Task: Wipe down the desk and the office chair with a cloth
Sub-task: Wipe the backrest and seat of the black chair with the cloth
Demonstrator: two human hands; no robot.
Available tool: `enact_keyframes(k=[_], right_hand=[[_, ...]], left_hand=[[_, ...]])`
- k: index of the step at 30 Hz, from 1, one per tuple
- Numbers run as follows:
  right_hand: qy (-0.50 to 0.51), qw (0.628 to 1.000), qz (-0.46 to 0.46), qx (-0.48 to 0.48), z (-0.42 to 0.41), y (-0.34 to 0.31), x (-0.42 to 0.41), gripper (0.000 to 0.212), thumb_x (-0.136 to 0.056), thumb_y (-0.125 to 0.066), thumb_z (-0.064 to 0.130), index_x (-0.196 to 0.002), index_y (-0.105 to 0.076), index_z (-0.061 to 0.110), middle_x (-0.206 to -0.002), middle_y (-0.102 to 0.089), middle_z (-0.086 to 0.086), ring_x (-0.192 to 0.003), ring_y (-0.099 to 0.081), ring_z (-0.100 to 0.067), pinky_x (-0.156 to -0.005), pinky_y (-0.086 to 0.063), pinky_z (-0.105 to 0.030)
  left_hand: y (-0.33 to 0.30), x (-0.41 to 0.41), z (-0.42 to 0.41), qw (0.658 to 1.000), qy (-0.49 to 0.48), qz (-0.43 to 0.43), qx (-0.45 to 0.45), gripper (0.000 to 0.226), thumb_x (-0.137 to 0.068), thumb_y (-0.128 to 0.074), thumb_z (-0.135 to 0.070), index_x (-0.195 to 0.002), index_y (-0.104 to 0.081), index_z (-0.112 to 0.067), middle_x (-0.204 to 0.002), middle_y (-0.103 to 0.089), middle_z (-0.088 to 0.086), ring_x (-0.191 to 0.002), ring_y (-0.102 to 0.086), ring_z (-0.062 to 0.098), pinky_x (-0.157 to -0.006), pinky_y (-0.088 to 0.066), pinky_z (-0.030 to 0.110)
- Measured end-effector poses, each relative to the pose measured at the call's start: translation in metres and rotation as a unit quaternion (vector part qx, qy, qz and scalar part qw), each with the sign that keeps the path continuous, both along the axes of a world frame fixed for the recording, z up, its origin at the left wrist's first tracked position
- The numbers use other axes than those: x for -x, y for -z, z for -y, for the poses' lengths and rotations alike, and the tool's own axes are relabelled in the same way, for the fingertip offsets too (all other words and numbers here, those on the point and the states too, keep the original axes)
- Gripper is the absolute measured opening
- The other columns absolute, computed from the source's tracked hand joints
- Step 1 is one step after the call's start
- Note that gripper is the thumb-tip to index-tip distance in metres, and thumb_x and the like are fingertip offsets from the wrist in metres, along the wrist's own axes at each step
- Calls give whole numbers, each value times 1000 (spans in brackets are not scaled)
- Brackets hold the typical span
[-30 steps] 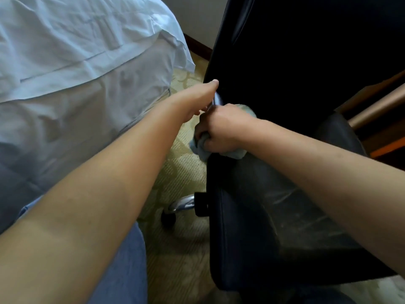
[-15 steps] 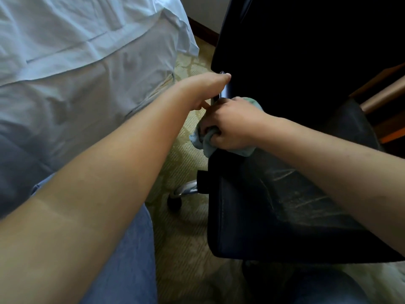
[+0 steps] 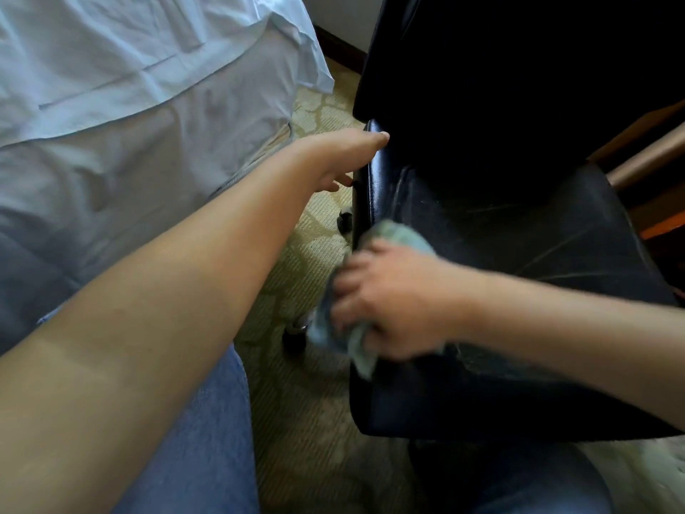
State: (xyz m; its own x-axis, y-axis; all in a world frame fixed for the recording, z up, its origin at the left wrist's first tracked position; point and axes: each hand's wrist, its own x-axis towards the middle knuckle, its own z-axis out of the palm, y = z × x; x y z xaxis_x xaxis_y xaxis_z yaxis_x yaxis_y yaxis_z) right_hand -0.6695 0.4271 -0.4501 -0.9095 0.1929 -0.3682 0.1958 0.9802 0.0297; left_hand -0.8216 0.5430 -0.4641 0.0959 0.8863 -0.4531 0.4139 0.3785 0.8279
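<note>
A black leather office chair (image 3: pixel 519 261) fills the right half of the view, its seat streaked with wipe marks. My right hand (image 3: pixel 389 298) grips a bunched light blue-green cloth (image 3: pixel 356 346) and presses it on the seat's left edge; the hand is motion-blurred. My left hand (image 3: pixel 344 157) reaches to the back left corner of the seat, thumb on top of the edge and fingers under it. The chair's dark backrest (image 3: pixel 500 68) rises behind.
A bed with white sheets (image 3: pixel 129 105) stands close on the left. Patterned green carpet (image 3: pixel 307 402) runs between bed and chair. A chair castor (image 3: pixel 294 337) shows below the seat. Wooden desk parts (image 3: pixel 652 153) are at the right edge. My jeans-clad knee (image 3: pixel 192 439) is at the bottom.
My right hand has slid the cloth along the seat's left edge toward me, away from the left hand. The left hand stays at the seat's back corner.
</note>
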Motion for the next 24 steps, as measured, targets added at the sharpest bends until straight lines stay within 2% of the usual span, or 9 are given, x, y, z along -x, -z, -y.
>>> enact_keyframes(k=[3,6,8,11,15,17,19,21,24], right_hand=[[124,991,-12,-56,-65,-8,7,55,-68,-37,57,-115,-64,47,-115,-65,13,-116,-56,-22,-92,-47,-45],[164,983,-45,-63,-80,-5,4,57,-69,-36,52,-117,-65,46,-119,-65,11,-118,-54,-24,-94,-47,-48],[148,986,-52,-61,-54,-1,0,51,-68,-41,49,-112,-67,43,-110,-64,10,-112,-55,-25,-91,-47,-47],[86,994,-64,23,9,-3,-12,36,-68,-57,45,-102,-68,38,-100,-60,11,-107,-54,-22,-89,-42,-43],[-24,993,-34,108,50,-5,-31,28,-81,-61,44,-108,-66,39,-113,-59,14,-119,-49,-17,-105,-34,-43],[-29,992,-51,112,28,-7,-28,27,-81,-62,44,-106,-66,36,-111,-60,11,-120,-50,-19,-101,-37,-45],[22,996,-67,60,-20,-5,-21,33,-77,-59,46,-106,-68,35,-110,-61,8,-118,-53,-23,-97,-40,-47],[129,989,-73,-20,-77,-6,-17,49,-72,-48,53,-116,-67,41,-125,-61,8,-126,-50,-22,-104,-37,-52],[283,953,-110,-8,-130,-4,-12,57,-75,-51,49,-128,-67,34,-142,-53,-1,-136,-44,-25,-116,-32,-43]], left_hand=[[0,-5,0,1000,-13,-1,-4,56,-99,-37,-56,-145,-43,-25,-140,-52,-4,-112,-58,25,-92,-45,39],[0,-7,-1,1000,-15,2,-6,53,-100,-38,-55,-142,-46,-23,-134,-55,-1,-110,-59,24,-95,-46,41],[-1,-7,-3,1000,-14,-2,-5,56,-100,-38,-55,-146,-42,-23,-140,-51,-2,-112,-58,26,-98,-46,42],[-1,-2,-6,1000,-13,-4,1,59,-99,-38,-54,-149,-38,-24,-146,-47,-2,-113,-58,28,-93,-47,40],[0,0,-11,1000,-12,-10,4,55,-99,-37,-48,-148,-38,-23,-145,-48,1,-111,-61,30,-84,-48,37],[-2,-1,-12,1000,-11,-19,2,54,-100,-36,-47,-147,-39,-22,-144,-48,3,-110,-62,31,-79,-46,36],[-4,-3,-12,999,-7,-30,-4,53,-100,-34,-47,-145,-41,-20,-142,-48,4,-105,-63,30,-74,-42,34],[-7,-4,-12,999,-5,-31,-17,46,-102,-32,-44,-136,-49,-18,-129,-54,5,-93,-61,26,-69,-38,32],[-8,-5,-14,998,-13,-30,-51,33,-102,-32,-34,-106,-57,-14,-97,-56,6,-79,-48,20,-63,-35,31]])
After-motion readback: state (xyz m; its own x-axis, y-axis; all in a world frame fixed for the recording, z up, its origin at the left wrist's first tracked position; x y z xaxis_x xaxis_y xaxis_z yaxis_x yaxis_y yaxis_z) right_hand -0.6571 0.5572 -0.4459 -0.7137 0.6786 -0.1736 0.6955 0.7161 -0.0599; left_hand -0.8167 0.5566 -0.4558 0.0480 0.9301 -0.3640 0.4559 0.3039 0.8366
